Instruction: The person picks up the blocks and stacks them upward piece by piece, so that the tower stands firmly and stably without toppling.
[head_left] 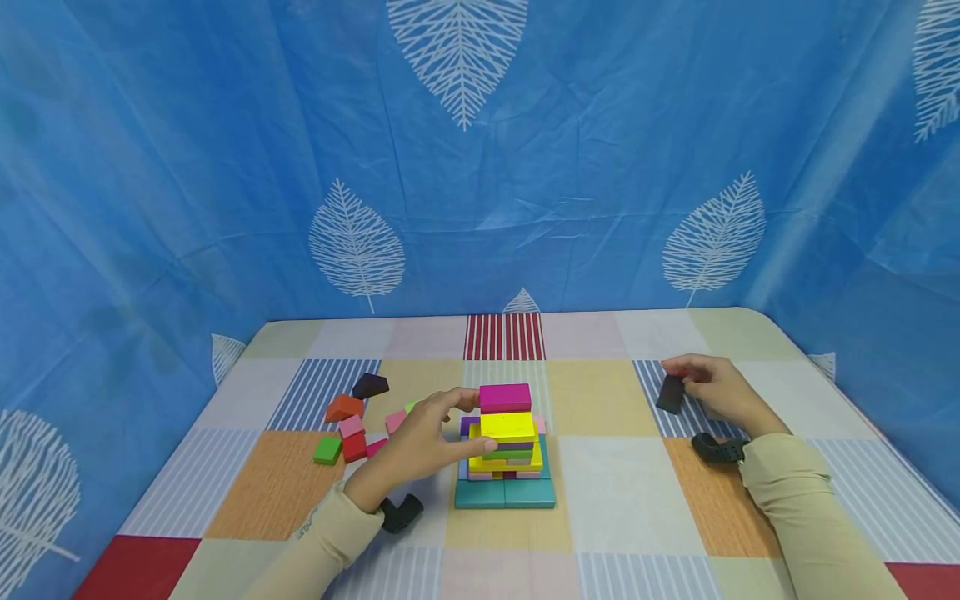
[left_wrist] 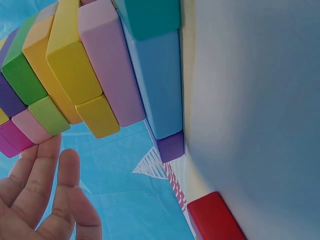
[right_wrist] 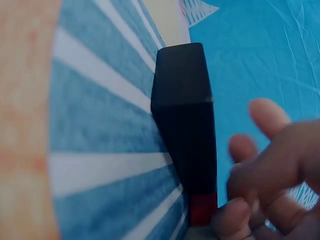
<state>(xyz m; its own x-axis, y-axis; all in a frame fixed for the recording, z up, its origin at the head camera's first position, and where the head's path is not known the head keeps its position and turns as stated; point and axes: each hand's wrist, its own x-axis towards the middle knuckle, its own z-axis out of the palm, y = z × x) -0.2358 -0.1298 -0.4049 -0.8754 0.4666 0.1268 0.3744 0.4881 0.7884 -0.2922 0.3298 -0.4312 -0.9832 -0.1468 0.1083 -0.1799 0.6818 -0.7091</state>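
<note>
A stack of coloured blocks rises from teal blocks (head_left: 480, 494), with a yellow block (head_left: 507, 427) and a magenta block (head_left: 505, 397) at the top. My left hand (head_left: 431, 437) is at its left side, thumb by the front and fairly straight fingers against the upper blocks. In the left wrist view, fingertips touch a pink block (left_wrist: 31, 127). At the right, my right hand (head_left: 718, 392) bends its fingers over a black block (head_left: 671, 394). Behind that, in the right wrist view, a fingertip meets a red block (right_wrist: 204, 207); whether it is pinched is hidden.
Loose blocks lie left of the stack: a green block (head_left: 327, 451), a red block (head_left: 354, 447), an orange-red block (head_left: 344, 407) and a dark block (head_left: 371, 385). A patchwork cloth (head_left: 622, 492) covers the table. Blue curtains (head_left: 585, 150) stand behind and at both sides.
</note>
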